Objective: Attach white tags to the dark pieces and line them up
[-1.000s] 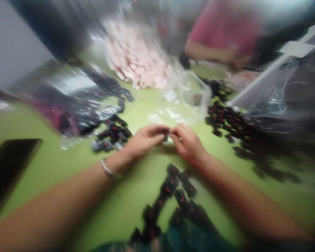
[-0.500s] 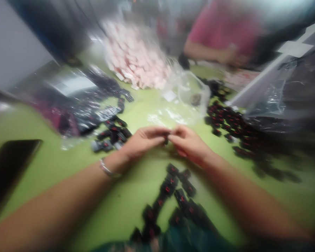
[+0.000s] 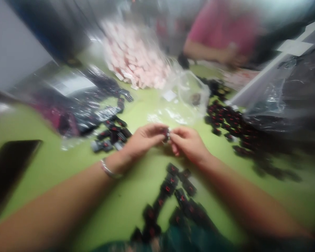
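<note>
Over the middle of the table, my left hand (image 3: 143, 140) is closed in a pinch on a small dark part (image 3: 166, 135) with a light, shiny edge. My right hand (image 3: 191, 144) is closed too, its thumb and forefinger meeting the right side of that part. The fingertips cover much of it, and blur hides its exact kind. Below the hands, several small black blocks with red marks (image 3: 167, 189) lie in a loose cluster. More black pieces (image 3: 114, 133) are heaped beside my left wrist.
A pile of black, red-marked blocks (image 3: 225, 119) spreads at the right. Behind are a bag of pale pink pieces (image 3: 139, 63), a crumpled clear bag (image 3: 185, 94) and bagged dark parts (image 3: 86, 101). A dark flat object (image 3: 13, 168) lies left. Across the table sits a person in pink (image 3: 223, 31).
My fingertips have parted slightly, so more of the small part shows between them, with a light edge. The right hand has turned a little. The surrounding piles look the same.
</note>
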Demonstrator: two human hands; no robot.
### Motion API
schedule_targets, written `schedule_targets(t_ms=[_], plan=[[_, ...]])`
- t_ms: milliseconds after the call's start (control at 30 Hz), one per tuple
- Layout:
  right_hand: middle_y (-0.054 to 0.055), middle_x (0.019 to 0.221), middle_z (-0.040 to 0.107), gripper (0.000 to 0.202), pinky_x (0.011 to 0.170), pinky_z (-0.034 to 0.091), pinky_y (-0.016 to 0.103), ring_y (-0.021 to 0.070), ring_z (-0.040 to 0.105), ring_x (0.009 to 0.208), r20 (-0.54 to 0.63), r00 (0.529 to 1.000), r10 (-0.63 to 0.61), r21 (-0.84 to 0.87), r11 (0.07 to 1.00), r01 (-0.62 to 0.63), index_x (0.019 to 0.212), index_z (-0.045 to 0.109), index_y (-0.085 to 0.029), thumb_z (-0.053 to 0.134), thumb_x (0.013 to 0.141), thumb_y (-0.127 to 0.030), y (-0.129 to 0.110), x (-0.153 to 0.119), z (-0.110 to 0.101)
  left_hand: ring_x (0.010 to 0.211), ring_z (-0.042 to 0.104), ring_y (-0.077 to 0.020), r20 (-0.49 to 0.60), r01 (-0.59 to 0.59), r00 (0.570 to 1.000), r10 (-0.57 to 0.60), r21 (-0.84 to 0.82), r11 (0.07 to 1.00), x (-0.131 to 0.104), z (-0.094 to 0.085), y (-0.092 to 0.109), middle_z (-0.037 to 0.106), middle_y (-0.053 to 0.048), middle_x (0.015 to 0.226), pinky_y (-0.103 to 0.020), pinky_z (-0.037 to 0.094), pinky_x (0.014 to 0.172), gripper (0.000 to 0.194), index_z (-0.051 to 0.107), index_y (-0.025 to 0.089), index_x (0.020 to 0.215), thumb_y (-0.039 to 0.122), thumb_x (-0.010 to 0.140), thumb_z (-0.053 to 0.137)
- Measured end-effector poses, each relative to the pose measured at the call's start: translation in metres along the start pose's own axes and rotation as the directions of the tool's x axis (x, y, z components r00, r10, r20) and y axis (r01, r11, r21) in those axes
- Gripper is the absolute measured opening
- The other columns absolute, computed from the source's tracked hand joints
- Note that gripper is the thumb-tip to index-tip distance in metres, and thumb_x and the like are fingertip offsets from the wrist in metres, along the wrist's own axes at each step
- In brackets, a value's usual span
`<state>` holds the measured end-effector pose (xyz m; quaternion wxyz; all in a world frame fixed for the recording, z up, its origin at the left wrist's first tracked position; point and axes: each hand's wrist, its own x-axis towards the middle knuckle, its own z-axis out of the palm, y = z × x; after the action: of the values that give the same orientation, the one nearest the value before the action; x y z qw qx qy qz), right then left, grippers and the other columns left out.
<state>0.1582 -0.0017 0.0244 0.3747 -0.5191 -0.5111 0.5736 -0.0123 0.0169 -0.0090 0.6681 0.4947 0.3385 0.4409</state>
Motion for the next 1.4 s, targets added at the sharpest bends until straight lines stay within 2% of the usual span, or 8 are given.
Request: schedule_targets(t_ms=[300, 467, 533, 667, 767, 1200, 1333, 1400], plan=[[-0.008, 0.038, 0.050, 0.013, 0.033, 0.038, 0.016, 0.0068, 0.046, 0.031, -0.018, 1.000, -0.010, -0.158, 0.987, 0.007, 0.065, 0.050, -0.019, 0.057, 0.076, -0.022, 0.001, 0.000, 0.002, 0.084, 0.066, -0.0173, 0.015, -0.009, 1.000, 0.008, 0.096, 0.995, -0.001, -0.001, -0.002, 0.072, -0.007, 0.095, -0.031, 0.050, 0.085, 0.032, 0.071, 0.018, 0.103, 0.024, 0.072, 0.076], [-0.010, 0.035, 0.045, 0.014, 0.029, 0.032, 0.015, 0.0062, 0.042, 0.027, -0.074, 0.996, -0.051, -0.250, 0.968, 0.031, 0.063, 0.048, -0.020, 0.056, 0.073, -0.015, 0.004, 0.001, 0.006, 0.079, 0.066, -0.0166, -0.019, 0.014, 1.000, -0.012, 0.097, 0.995, -0.001, 0.001, -0.006, 0.072, -0.007, 0.091, -0.031, 0.052, 0.080, 0.031, 0.071, 0.017, 0.101, 0.023, 0.071, 0.076], [-0.010, 0.037, 0.046, 0.014, 0.030, 0.033, 0.015, 0.0062, 0.044, 0.029, -0.075, 0.995, -0.070, -0.218, 0.975, 0.052, 0.065, 0.048, -0.020, 0.057, 0.075, -0.018, 0.003, 0.001, 0.006, 0.075, 0.065, -0.0153, -0.025, 0.028, 0.999, -0.027, 0.036, 0.999, -0.001, 0.003, -0.005, 0.072, -0.006, 0.087, -0.029, 0.052, 0.076, 0.032, 0.070, 0.016, 0.101, 0.023, 0.071, 0.077], [-0.006, 0.047, 0.056, 0.017, 0.033, 0.038, 0.017, 0.0061, 0.047, 0.032, -0.029, 0.998, -0.058, -0.029, 0.998, 0.057, 0.071, 0.051, -0.018, 0.061, 0.079, -0.030, 0.003, 0.001, 0.002, 0.073, 0.066, -0.0144, 0.025, 0.056, 0.998, -0.053, -0.138, 0.989, 0.000, 0.006, -0.002, 0.071, -0.005, 0.081, -0.028, 0.052, 0.072, 0.034, 0.067, 0.015, 0.103, 0.022, 0.071, 0.077], [-0.005, 0.050, 0.059, 0.021, 0.033, 0.038, 0.017, 0.0059, 0.047, 0.032, -0.007, 0.999, -0.035, 0.043, 0.998, 0.035, 0.073, 0.052, -0.017, 0.063, 0.078, -0.034, 0.004, 0.002, 0.000, 0.075, 0.066, -0.0146, 0.061, 0.071, 0.996, -0.061, -0.170, 0.983, 0.000, 0.005, -0.002, 0.071, -0.005, 0.081, -0.027, 0.052, 0.073, 0.035, 0.065, 0.014, 0.104, 0.022, 0.072, 0.076], [-0.009, 0.040, 0.048, 0.012, 0.031, 0.034, 0.015, 0.0060, 0.044, 0.029, -0.013, 1.000, 0.012, -0.242, 0.970, -0.015, 0.064, 0.046, -0.020, 0.051, 0.076, -0.018, 0.000, 0.000, 0.002, 0.087, 0.066, -0.0173, 0.069, -0.040, 0.997, 0.031, 0.123, 0.992, -0.001, 0.001, -0.007, 0.071, -0.007, 0.098, -0.032, 0.051, 0.085, 0.030, 0.067, 0.014, 0.101, 0.023, 0.074, 0.074], [-0.010, 0.039, 0.044, 0.014, 0.031, 0.032, 0.015, 0.0050, 0.043, 0.029, -0.079, 0.993, -0.088, -0.363, 0.930, 0.053, 0.061, 0.046, -0.019, 0.054, 0.072, -0.014, 0.003, 0.002, 0.004, 0.091, 0.065, -0.0187, 0.051, -0.065, 0.997, 0.056, 0.182, 0.981, -0.002, 0.000, -0.010, 0.070, -0.008, 0.101, -0.032, 0.051, 0.086, 0.030, 0.066, 0.014, 0.103, 0.023, 0.076, 0.072], [-0.010, 0.040, 0.045, 0.015, 0.031, 0.032, 0.015, 0.0048, 0.043, 0.030, -0.083, 0.991, -0.105, -0.342, 0.937, 0.071, 0.061, 0.046, -0.019, 0.055, 0.073, -0.015, 0.003, 0.002, 0.004, 0.089, 0.066, -0.0180, 0.046, -0.054, 0.998, 0.047, 0.158, 0.986, -0.001, 0.001, -0.009, 0.071, -0.008, 0.098, -0.032, 0.051, 0.085, 0.030, 0.066, 0.014, 0.103, 0.023, 0.075, 0.073]])
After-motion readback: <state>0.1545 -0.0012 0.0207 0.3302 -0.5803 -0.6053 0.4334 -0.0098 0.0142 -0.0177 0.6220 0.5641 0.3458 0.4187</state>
